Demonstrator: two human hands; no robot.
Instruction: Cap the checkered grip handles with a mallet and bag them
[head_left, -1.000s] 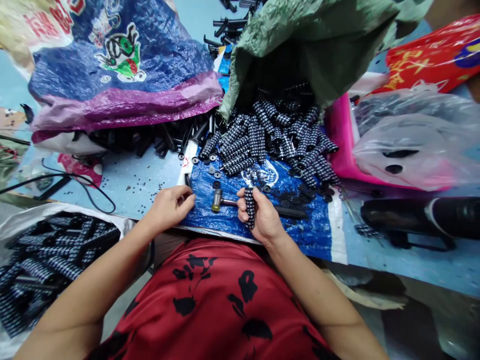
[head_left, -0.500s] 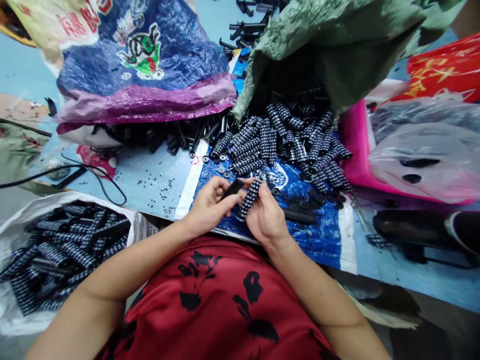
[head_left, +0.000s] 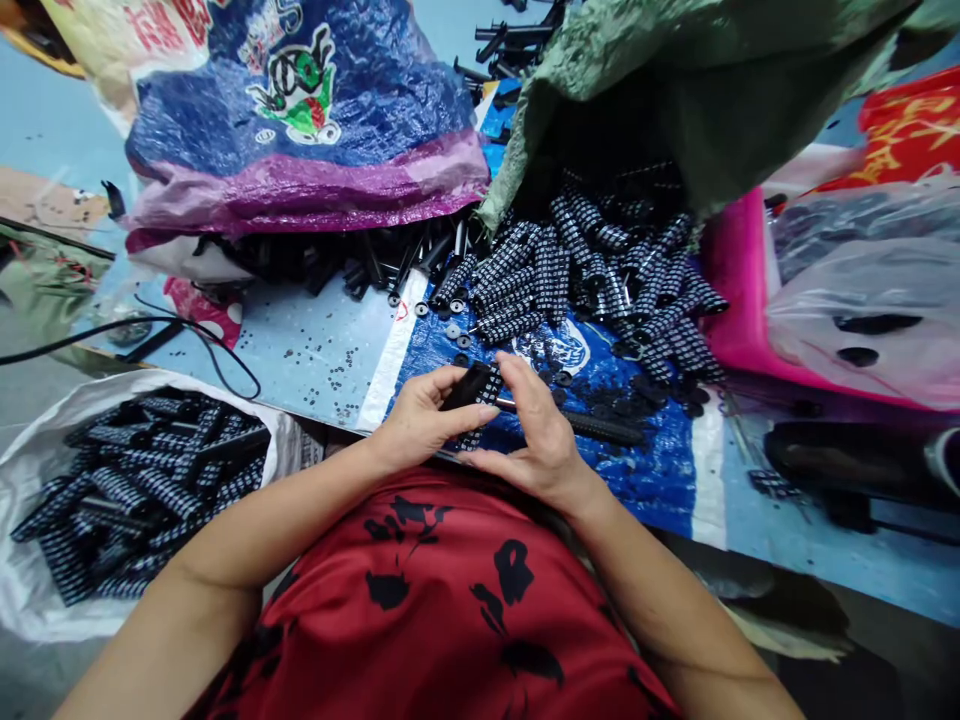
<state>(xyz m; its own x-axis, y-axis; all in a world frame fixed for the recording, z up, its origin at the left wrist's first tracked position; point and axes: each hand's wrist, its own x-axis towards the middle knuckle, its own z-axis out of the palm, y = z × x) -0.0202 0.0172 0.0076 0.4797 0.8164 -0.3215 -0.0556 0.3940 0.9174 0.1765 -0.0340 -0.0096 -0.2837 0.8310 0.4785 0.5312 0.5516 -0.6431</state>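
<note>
My left hand is closed around a smooth black piece, its thumb lying across the front. Against that piece lies a black cylinder with rows of white marks, partly covered by the left thumb. My right hand is spread beside the cylinder, index fingertip near its top end and thumb near its lower end; whether they touch it I cannot tell. A pile of similar patterned cylinders lies just beyond my hands. Small black discs are scattered on the blue sheet.
At my left stands a white sack of patterned cylinders. A blue and purple bag covers black tubes behind. A green sack overhangs the pile. A pink bin and a black tool-like object are on the right.
My right hand has loosened from its wrap around the patterned cylinder and its fingers have spread. The cylinder now rests against the black piece in my left hand. The view has shifted slightly.
</note>
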